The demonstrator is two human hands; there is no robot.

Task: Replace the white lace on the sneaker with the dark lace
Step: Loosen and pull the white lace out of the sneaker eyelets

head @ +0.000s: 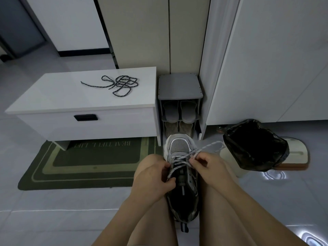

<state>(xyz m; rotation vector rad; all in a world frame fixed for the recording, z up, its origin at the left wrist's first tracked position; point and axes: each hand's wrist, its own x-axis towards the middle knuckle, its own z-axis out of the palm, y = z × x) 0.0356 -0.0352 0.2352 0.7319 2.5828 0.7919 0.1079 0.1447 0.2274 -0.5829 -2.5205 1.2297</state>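
On the floor between the knees, the sneaker (179, 148): lies with its long axis near to far, toe at the far end, heel at the near end, eyelets facing up directly under both hands. Across those eyelets, the white lace (211, 145), threaded in crossings; runs out from the far crossings as a loose length toward the right, in the direction of the black-lined bin (255, 144).

At the right edge of the eyelet rows, the right hand (207, 167): fingers (194, 159) curled, thumb and forefinger pressed together on a strand just where it leaves the shoe. Against the left side of the shoe, the left hand (152, 176): fingers curled in, seemingly pinched on the other length of the same lace, though partly hidden behind the knuckles.

Both hands equally close to the lacing. Likely calls for pulling each strand up and out of its eyelet, crossing by crossing.

Far left on the white surface (71, 96), the dark lace (122, 85): lies in a loose tangle, well apart from both hands, on the left hand's side. Probably not wanted until the eyelets are bare.
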